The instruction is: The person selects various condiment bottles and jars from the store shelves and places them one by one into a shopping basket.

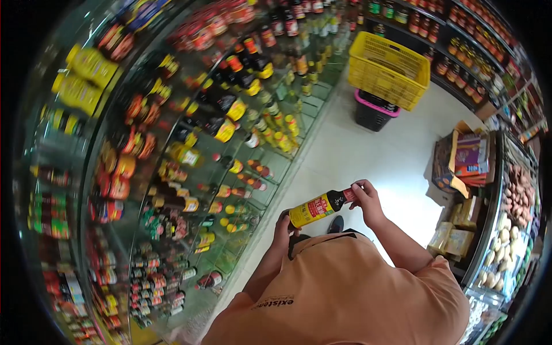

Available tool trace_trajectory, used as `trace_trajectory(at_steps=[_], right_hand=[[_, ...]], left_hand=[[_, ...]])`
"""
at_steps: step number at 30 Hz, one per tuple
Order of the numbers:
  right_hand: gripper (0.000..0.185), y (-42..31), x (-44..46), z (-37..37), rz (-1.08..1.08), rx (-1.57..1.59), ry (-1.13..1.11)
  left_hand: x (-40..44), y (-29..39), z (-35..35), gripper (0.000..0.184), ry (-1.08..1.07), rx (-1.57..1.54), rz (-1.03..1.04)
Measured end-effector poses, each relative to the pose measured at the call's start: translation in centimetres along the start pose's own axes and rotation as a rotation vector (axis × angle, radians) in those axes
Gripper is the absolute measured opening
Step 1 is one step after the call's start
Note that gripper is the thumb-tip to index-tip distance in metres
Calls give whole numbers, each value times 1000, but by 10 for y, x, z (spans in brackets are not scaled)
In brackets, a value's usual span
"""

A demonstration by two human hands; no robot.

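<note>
A dark sauce bottle (315, 210) with a yellow and red label and a red neck lies tilted across the front of my body. My left hand (282, 232) grips its base, with most of the fingers hidden behind it. At the other end, my right hand (366, 200) closes its fingers around the red neck. The label faces up towards me, though its print is too small to read.
Shelves on the left hold many bottles and jars, among them dark bottles (221, 127) with yellow labels. A yellow basket (389, 70) sits above a black, pink-rimmed basket (374, 115) on the floor. To the right stand a cardboard box (444, 158) and a vegetable display (506, 247).
</note>
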State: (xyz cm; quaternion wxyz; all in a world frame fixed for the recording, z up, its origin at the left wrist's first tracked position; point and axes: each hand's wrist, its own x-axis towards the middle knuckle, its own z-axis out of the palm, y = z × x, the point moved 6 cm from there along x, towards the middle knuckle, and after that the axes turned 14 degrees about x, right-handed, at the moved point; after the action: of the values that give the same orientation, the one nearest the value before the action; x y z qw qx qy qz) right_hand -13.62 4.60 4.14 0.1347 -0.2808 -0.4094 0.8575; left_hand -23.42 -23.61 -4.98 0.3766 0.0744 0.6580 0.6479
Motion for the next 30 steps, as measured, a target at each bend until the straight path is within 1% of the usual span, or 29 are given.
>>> trace_trajectory(at_steps=[1, 4, 5, 6, 9, 10, 12, 14, 16, 17, 18, 20, 22, 23, 24, 26, 27, 28, 30], right_hand=[[28, -13, 5, -14, -24, 6, 30], [28, -34, 19, -56, -71, 54, 103], [28, -39, 23, -67, -67, 74, 131], [24, -44, 26, -74, -69, 69, 164], [25, -47, 41, -96, -61, 76, 191], [24, -49, 46, -100, -61, 77, 186], [22, -55, 62, -105, -31, 73, 145], [19, -66, 84, -108, 7, 50, 104], [17, -75, 115, -109, 17, 3, 59], [17, -85, 130, -110, 11, -5, 78], [16, -94, 148, -105, 26, -24, 48], [15, -116, 183, -99, 41, -53, 20], [15, -135, 224, -92, 70, -34, -20], [20, -147, 243, -88, 96, 4, -21], [20, -155, 263, -85, 98, 6, -27], [17, -173, 301, -79, 55, -19, -91], [18, -179, 318, -76, 65, 32, -122], [18, -186, 332, -74, 64, 27, -137], [22, -199, 356, -74, 42, -21, -71]], left_hand=[[13, 9, 16, 41, 3, 32, -4], [50, 36, 58, 40, -100, 75, 39], [64, 36, 66, 39, -136, 91, 30], [78, 35, 74, 39, -174, 101, 25], [123, 19, 83, 39, -185, 71, -101], [139, 13, 86, 39, -206, 80, -107], [173, 8, 92, 42, -183, 45, -157], [208, 9, 98, 45, -220, 36, -173], [246, 13, 103, 44, -206, -51, -239], [263, 24, 110, 42, -206, -82, -244], [285, 27, 111, 40, -230, -101, -234], [324, 46, 115, 38, -104, -95, -210], [355, 75, 119, 38, -111, -121, -220], [370, 88, 119, 37, -115, -128, -239], [387, 97, 116, 37, -109, -127, -237], [418, 115, 113, 38, -169, 20, -158], [433, 123, 113, 41, -202, -34, -196], [446, 127, 109, 41, -199, -25, -204], [479, 141, 112, 48, -198, 30, -242]])
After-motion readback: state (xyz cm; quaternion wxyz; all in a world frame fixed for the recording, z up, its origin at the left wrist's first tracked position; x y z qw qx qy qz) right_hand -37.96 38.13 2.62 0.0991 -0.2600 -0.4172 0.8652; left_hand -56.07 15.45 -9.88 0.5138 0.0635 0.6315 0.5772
